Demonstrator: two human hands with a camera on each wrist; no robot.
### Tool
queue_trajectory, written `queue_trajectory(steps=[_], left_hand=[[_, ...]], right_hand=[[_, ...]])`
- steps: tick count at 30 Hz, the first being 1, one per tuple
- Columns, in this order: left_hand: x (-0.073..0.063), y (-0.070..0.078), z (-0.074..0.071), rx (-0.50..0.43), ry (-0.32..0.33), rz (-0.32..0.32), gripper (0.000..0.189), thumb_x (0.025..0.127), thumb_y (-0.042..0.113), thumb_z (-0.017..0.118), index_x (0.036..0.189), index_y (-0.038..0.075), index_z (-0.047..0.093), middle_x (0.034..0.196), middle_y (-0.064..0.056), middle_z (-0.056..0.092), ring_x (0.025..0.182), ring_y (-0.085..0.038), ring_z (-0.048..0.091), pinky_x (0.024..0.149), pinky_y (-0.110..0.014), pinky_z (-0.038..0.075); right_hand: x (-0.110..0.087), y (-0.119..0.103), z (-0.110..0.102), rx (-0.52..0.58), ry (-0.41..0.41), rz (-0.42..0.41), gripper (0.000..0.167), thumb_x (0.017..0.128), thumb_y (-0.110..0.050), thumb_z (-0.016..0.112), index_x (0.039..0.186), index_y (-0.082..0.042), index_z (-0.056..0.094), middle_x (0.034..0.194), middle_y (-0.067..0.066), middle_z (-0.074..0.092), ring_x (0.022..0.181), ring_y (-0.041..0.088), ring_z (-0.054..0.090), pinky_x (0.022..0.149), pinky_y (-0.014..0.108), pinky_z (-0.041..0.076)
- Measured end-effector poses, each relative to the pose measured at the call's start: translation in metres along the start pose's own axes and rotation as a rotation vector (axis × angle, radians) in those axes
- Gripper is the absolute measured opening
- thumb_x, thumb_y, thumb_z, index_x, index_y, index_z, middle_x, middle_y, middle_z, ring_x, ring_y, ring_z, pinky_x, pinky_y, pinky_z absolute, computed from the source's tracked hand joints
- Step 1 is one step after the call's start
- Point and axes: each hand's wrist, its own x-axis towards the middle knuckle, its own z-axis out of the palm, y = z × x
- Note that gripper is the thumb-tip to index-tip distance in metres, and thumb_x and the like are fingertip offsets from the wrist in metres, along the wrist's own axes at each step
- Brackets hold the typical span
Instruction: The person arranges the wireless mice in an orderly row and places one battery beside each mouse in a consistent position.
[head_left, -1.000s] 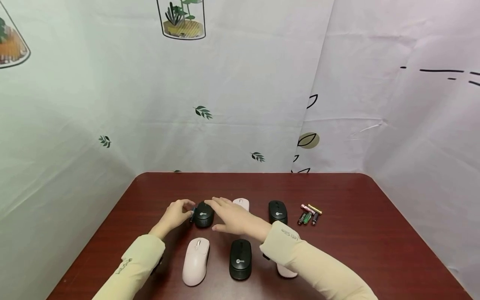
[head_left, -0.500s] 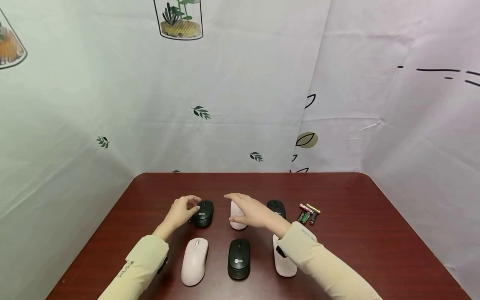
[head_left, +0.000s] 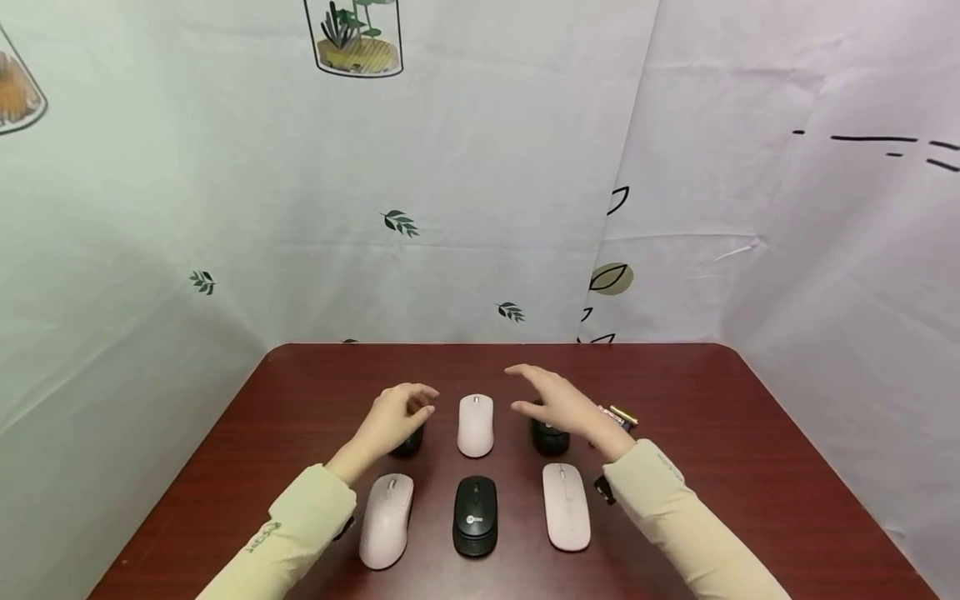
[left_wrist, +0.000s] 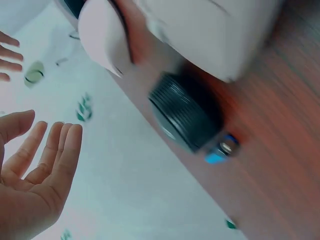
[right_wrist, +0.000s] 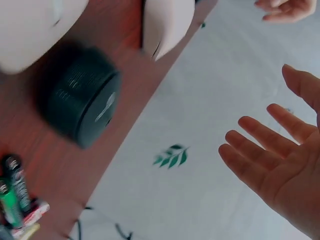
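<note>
My left hand (head_left: 393, 423) hovers over the back-left black mouse (head_left: 408, 446) and partly covers it in the head view. Its fingers are loosely bent and hold nothing; the left wrist view shows the palm and fingers (left_wrist: 60, 155) apart from everything. Beside that black mouse (left_wrist: 187, 112) lies a small cylinder with a blue end (left_wrist: 217, 154), apparently a battery. My right hand (head_left: 566, 408), fingers extended and holding nothing, is above the back-right black mouse (head_left: 551, 442). Between the hands lies a white mouse (head_left: 476, 427).
A front row holds a pale mouse (head_left: 387, 521), a black mouse (head_left: 475, 517) and a flat white mouse (head_left: 566, 507). Several batteries (right_wrist: 15, 190) lie right of the back-right mouse, partly behind my right hand in the head view. A printed cloth (head_left: 480, 167) hangs behind the table.
My right hand has swung right, from the back-left black mouse past the white mouse to the back-right one. The left hand has come off the black mouse's left side, moving up and right.
</note>
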Motion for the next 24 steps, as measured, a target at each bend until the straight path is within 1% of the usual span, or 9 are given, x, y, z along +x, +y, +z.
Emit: queue_trajectory(steps=[4, 9, 12, 17, 19, 20, 21, 22, 24], left_hand=[[-0.003, 0.02, 0.008, 0.003, -0.009, 0.065, 0.02, 0.086, 0.008, 0.066, 0.105, 0.007, 0.068, 0.088, -0.002, 0.067, 0.073, -0.01, 0.06, 0.065, -0.023, 0.047], [-0.008, 0.046, 0.023, 0.012, -0.011, 0.137, 0.018, 0.084, 0.006, 0.066, 0.101, 0.007, 0.07, 0.088, -0.003, 0.067, 0.074, -0.012, 0.063, 0.064, -0.021, 0.049], [-0.007, 0.056, 0.034, 0.017, -0.023, 0.166, 0.016, 0.085, 0.007, 0.065, 0.1, 0.009, 0.071, 0.088, -0.002, 0.068, 0.075, -0.011, 0.064, 0.064, -0.021, 0.05], [-0.002, 0.061, 0.049, -0.015, -0.027, 0.178, 0.01, 0.087, 0.01, 0.064, 0.095, 0.012, 0.071, 0.083, 0.002, 0.069, 0.071, -0.008, 0.062, 0.062, -0.02, 0.049], [0.001, 0.063, 0.056, -0.029, -0.015, 0.187, 0.008, 0.087, 0.01, 0.065, 0.093, 0.011, 0.071, 0.08, 0.003, 0.068, 0.068, -0.006, 0.061, 0.06, -0.018, 0.047], [0.002, 0.064, 0.06, -0.031, -0.011, 0.195, 0.007, 0.087, 0.01, 0.065, 0.091, 0.011, 0.071, 0.078, 0.003, 0.068, 0.066, -0.006, 0.059, 0.059, -0.018, 0.046], [0.003, 0.066, 0.064, -0.032, -0.011, 0.206, 0.007, 0.087, 0.009, 0.065, 0.09, 0.011, 0.071, 0.078, 0.002, 0.067, 0.066, -0.005, 0.058, 0.059, -0.018, 0.046], [0.004, 0.067, 0.069, -0.031, -0.018, 0.219, 0.007, 0.087, 0.01, 0.065, 0.09, 0.01, 0.071, 0.079, 0.003, 0.067, 0.066, -0.005, 0.057, 0.06, -0.017, 0.045], [0.003, 0.072, 0.079, -0.023, -0.05, 0.247, 0.007, 0.086, 0.011, 0.065, 0.089, 0.01, 0.071, 0.08, 0.002, 0.067, 0.068, -0.004, 0.056, 0.062, -0.016, 0.045]], right_hand=[[-0.009, 0.011, -0.002, 0.024, 0.022, 0.044, 0.046, 0.091, -0.016, 0.061, 0.133, -0.002, 0.048, 0.135, 0.016, 0.052, 0.125, 0.034, 0.049, 0.099, 0.05, 0.042], [-0.021, 0.029, 0.0, 0.001, 0.047, 0.078, 0.04, 0.092, -0.013, 0.06, 0.129, -0.003, 0.051, 0.129, 0.019, 0.055, 0.121, 0.036, 0.052, 0.096, 0.051, 0.043], [-0.027, 0.04, -0.003, -0.008, 0.071, 0.103, 0.037, 0.091, -0.01, 0.06, 0.127, -0.003, 0.053, 0.127, 0.02, 0.057, 0.118, 0.037, 0.053, 0.094, 0.052, 0.044], [-0.036, 0.057, -0.011, -0.02, 0.103, 0.151, 0.034, 0.091, -0.004, 0.058, 0.124, -0.001, 0.054, 0.121, 0.022, 0.059, 0.097, 0.03, 0.061, 0.076, 0.041, 0.048], [-0.04, 0.065, -0.014, -0.016, 0.117, 0.181, 0.033, 0.09, 0.0, 0.054, 0.123, 0.0, 0.055, 0.12, 0.023, 0.059, 0.075, 0.025, 0.058, 0.067, 0.036, 0.044], [-0.042, 0.069, -0.015, -0.014, 0.126, 0.197, 0.033, 0.09, 0.002, 0.053, 0.123, 0.001, 0.055, 0.12, 0.025, 0.059, 0.068, 0.024, 0.056, 0.064, 0.034, 0.043], [-0.044, 0.073, -0.016, -0.014, 0.137, 0.211, 0.034, 0.089, 0.004, 0.051, 0.122, 0.002, 0.055, 0.12, 0.026, 0.058, 0.064, 0.022, 0.053, 0.062, 0.032, 0.041], [-0.047, 0.078, -0.017, -0.021, 0.151, 0.223, 0.034, 0.088, 0.006, 0.051, 0.121, 0.002, 0.056, 0.12, 0.026, 0.058, 0.064, 0.021, 0.053, 0.062, 0.031, 0.04], [-0.051, 0.085, -0.019, -0.019, 0.17, 0.247, 0.034, 0.086, 0.008, 0.049, 0.119, 0.003, 0.057, 0.119, 0.027, 0.059, 0.06, 0.019, 0.048, 0.061, 0.03, 0.039]])
